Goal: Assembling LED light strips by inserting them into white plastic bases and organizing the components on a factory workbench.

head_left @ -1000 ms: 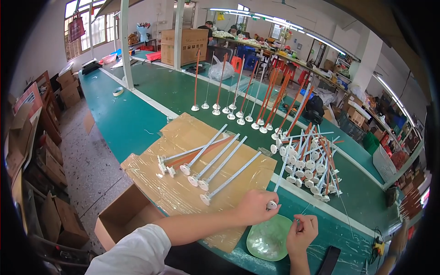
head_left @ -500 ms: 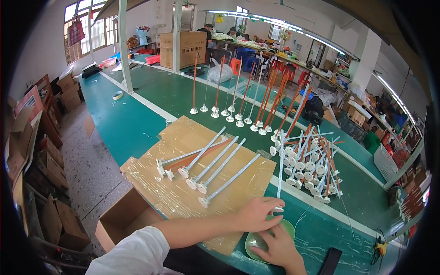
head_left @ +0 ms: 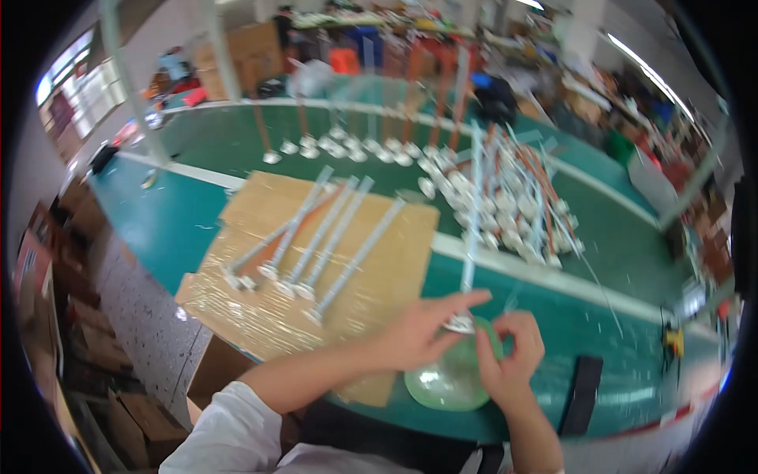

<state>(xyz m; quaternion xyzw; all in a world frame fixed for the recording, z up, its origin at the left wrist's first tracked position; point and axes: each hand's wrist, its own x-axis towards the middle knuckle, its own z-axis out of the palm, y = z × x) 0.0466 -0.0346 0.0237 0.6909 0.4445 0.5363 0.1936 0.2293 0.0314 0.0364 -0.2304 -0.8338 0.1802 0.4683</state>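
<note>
1. the stick point(head_left: 473, 205) is held up above the table point(head_left: 545, 316), just past the right edge of the cardboard point(head_left: 395, 272). it's close to upright, white base point(head_left: 458, 324) at the bottom. the join is covered by a finger, so it only looks like they're attached.

2. left hand point(head_left: 410, 336): the base is pinched between thumb and index finger, with the index stuck out straight to the right.

3. right hand point(head_left: 512, 355): fingers and thumb are curled in right by the base. pretty blurry tbh, so whether anything is pinched there can't be told.

4. the green bowl point(head_left: 448, 404) is sitting below both hands, near the table's near edge, with a dark slab point(head_left: 581, 395) off to its right.

5. more sticks point(head_left: 359, 259) are laid out slantwise on the cardboard, and a messy pile point(head_left: 509, 209) is heaped beyond the hands, past its right edge.

6. handling: probably super light, stiff enough to be held up by one end, maybe a bit slippery if it's plastic. the join would be guessed as the fragile bit.

7. best gripped by the base's rim; if the stick gets grabbed high up, the join could be levered.
</note>
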